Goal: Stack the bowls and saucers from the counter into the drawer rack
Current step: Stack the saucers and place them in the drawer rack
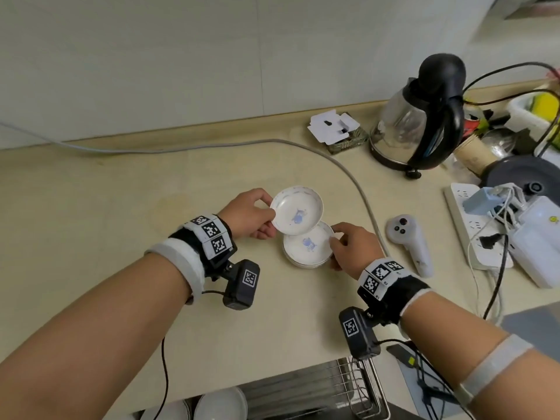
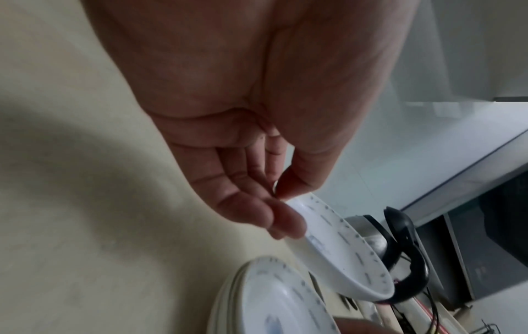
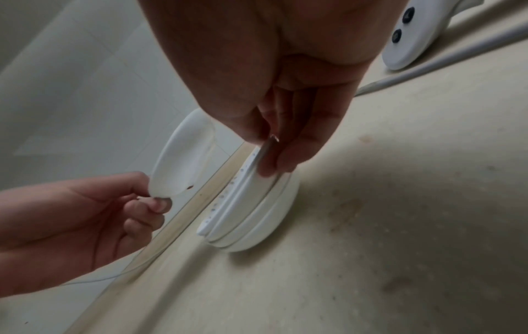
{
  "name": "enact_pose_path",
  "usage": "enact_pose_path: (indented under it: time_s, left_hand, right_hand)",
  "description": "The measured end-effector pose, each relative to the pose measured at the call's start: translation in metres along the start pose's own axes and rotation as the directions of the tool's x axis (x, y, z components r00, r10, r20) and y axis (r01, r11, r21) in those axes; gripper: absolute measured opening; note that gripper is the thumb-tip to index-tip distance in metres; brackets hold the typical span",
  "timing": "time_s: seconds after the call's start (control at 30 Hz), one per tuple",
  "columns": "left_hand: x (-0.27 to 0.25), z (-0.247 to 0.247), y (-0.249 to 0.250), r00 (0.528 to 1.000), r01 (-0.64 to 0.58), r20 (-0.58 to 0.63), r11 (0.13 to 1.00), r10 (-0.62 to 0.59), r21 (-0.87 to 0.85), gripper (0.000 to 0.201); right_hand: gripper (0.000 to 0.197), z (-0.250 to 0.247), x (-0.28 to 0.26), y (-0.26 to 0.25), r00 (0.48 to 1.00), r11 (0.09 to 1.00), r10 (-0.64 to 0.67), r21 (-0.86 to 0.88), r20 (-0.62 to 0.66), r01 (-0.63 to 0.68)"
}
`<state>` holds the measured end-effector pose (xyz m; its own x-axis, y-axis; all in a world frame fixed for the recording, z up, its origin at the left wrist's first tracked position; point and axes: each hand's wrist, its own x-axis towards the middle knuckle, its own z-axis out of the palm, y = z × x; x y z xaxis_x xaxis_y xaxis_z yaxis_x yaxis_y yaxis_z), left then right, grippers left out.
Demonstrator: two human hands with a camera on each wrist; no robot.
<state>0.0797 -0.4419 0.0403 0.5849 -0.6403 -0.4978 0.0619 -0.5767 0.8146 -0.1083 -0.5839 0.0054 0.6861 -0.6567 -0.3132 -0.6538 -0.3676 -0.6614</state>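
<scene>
A small white saucer (image 1: 297,213) with a blue motif is lifted and tilted above the counter. My left hand (image 1: 257,218) pinches its left rim between thumb and fingers, as the left wrist view shows: saucer (image 2: 342,253), left hand (image 2: 274,198). Below it a stack of like saucers (image 1: 306,248) sits on the beige counter (image 1: 121,207). My right hand (image 1: 339,242) pinches the right rim of the stack's top saucer (image 3: 243,194), thumb on top, right hand (image 3: 271,153). The wire drawer rack (image 1: 333,386) lies open at the bottom edge, with white bowls (image 1: 218,403) in its left part.
A glass kettle (image 1: 418,122) stands at the back right. A grey cable (image 1: 348,174) curves across the counter past the stack. A white controller (image 1: 409,241) lies right of my right hand. A power strip (image 1: 472,228) with plugs and clutter fills the right side.
</scene>
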Motion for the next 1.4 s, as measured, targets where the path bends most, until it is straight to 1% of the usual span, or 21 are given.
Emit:
enact_pose_path:
  time_s: [0.17,0.3,0.37,0.47,0.57,0.63,0.67,0.77,0.83,0.87,1.0,1.1,1.17,1.23,1.3,1.33,1.37,1.4]
  left_hand:
    - [-0.014,0.023,-0.010,1.000,0.023,0.011,0.999,-0.024,0.046,0.024]
    - [-0.014,0.037,-0.021,0.999,0.040,-0.031,0.996,-0.037,0.074,0.023]
    - [-0.016,0.042,-0.025,0.999,0.030,-0.047,0.994,-0.025,0.107,0.026]
    - [-0.018,0.048,-0.027,0.998,0.008,-0.064,0.992,0.000,0.128,0.033]
    - [-0.020,0.053,-0.030,0.996,0.010,-0.094,0.988,0.005,0.151,0.041]
    - [-0.023,0.057,-0.032,0.996,0.036,-0.087,0.994,-0.027,0.107,0.047]
    - [-0.025,0.060,-0.033,0.997,0.050,-0.063,0.997,-0.046,0.062,0.049]
    - [-0.030,0.065,-0.035,0.999,0.045,-0.002,0.999,-0.045,-0.023,0.057]
    - [-0.035,0.067,-0.039,0.999,0.028,-0.030,0.998,-0.029,-0.048,0.063]
    - [-0.039,0.067,-0.040,0.998,0.030,-0.056,0.997,-0.034,-0.072,0.062]
    - [-0.070,0.067,-0.047,0.989,0.050,-0.125,0.980,-0.076,-0.195,0.049]
    - [-0.102,0.067,-0.055,0.975,0.046,-0.202,0.971,-0.095,-0.234,0.050]
    - [-0.127,0.069,-0.064,0.959,0.032,-0.266,0.970,-0.097,-0.240,0.050]
    - [-0.156,0.075,-0.074,0.931,0.017,-0.343,0.954,-0.124,-0.298,0.046]
    - [-0.188,0.083,-0.087,0.890,-0.013,-0.427,0.927,-0.160,-0.374,0.038]
    - [-0.204,0.087,-0.094,0.861,-0.035,-0.475,0.910,-0.183,-0.414,0.032]
    - [-0.219,0.091,-0.104,0.822,-0.057,-0.527,0.888,-0.218,-0.455,0.029]
    - [-0.233,0.095,-0.117,0.770,-0.073,-0.581,0.868,-0.264,-0.492,0.027]
  right_hand:
    - [0.032,0.006,0.002,0.005,0.998,0.999,0.045,0.013,-0.034,-0.045]
    - [0.032,0.010,0.004,0.006,0.994,0.979,0.109,0.174,-0.004,-0.107]
    - [0.034,0.011,0.002,0.004,0.987,0.955,0.156,0.251,0.027,-0.158]
    - [0.042,0.012,0.000,0.000,0.973,0.916,0.214,0.328,0.089,-0.231]
    - [0.035,0.012,-0.001,-0.007,0.954,0.871,0.239,0.395,0.180,-0.293]
    - [0.025,0.012,-0.002,-0.010,0.942,0.846,0.259,0.421,0.216,-0.329]
    - [0.024,0.012,0.000,-0.010,0.941,0.850,0.263,0.410,0.214,-0.331]
    - [0.034,0.016,0.010,0.001,0.948,0.880,0.255,0.361,0.189,-0.308]
    - [0.034,0.011,0.003,-0.007,0.946,0.877,0.251,0.366,0.203,-0.311]
    - [0.033,0.009,0.000,-0.011,0.943,0.874,0.250,0.368,0.221,-0.318]
    - [0.026,0.006,-0.015,-0.021,0.916,0.864,0.191,0.383,0.353,-0.328]
    - [0.025,0.006,-0.029,-0.024,0.870,0.891,0.111,0.339,0.480,-0.301]
    - [0.030,0.008,-0.040,-0.027,0.823,0.918,0.056,0.294,0.566,-0.265]
    - [0.035,0.013,-0.048,-0.030,0.765,0.936,-0.007,0.274,0.644,-0.221]
    - [0.038,0.021,-0.059,-0.034,0.692,0.943,-0.059,0.269,0.719,-0.199]
    - [0.039,0.026,-0.065,-0.035,0.653,0.944,-0.080,0.267,0.753,-0.193]
    - [0.040,0.032,-0.072,-0.035,0.609,0.946,-0.095,0.262,0.787,-0.190]
    - [0.040,0.037,-0.080,-0.036,0.564,0.949,-0.108,0.255,0.819,-0.188]
